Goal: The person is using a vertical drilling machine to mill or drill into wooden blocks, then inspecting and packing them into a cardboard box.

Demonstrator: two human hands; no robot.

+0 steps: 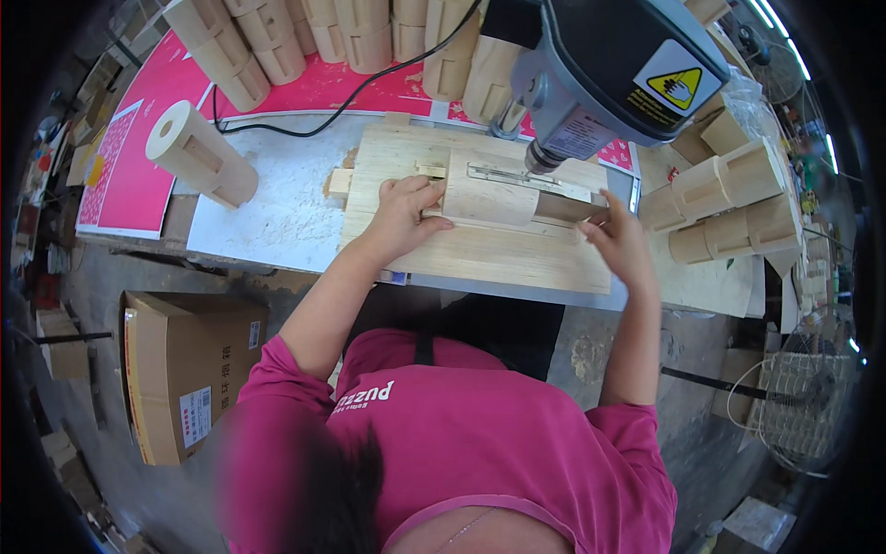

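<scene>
A pale wooden cylinder (489, 201) with a cut-out toward its right end lies on its side on a flat wooden jig board (498, 254). A slim metal strip with a slot (517, 177) runs along its top. Against the cylinder's left end, my left hand (404, 214) is closed, fingers curled and thumb along the near side. My right hand (622, 242) grips the right end, thumb and fingers on either side of the cut-out's dark edge. Just above the strip hangs the chuck of a drill press (544, 159); whether its bit touches anything cannot be made out.
One wooden cylinder (203, 155) stands at the left of the white-topped table (277, 222). Several more stand in stacks (360, 32) at the back, and others lie at right (734, 203). A black cable (351, 102) crosses behind. A cardboard box (185, 369) sits below left.
</scene>
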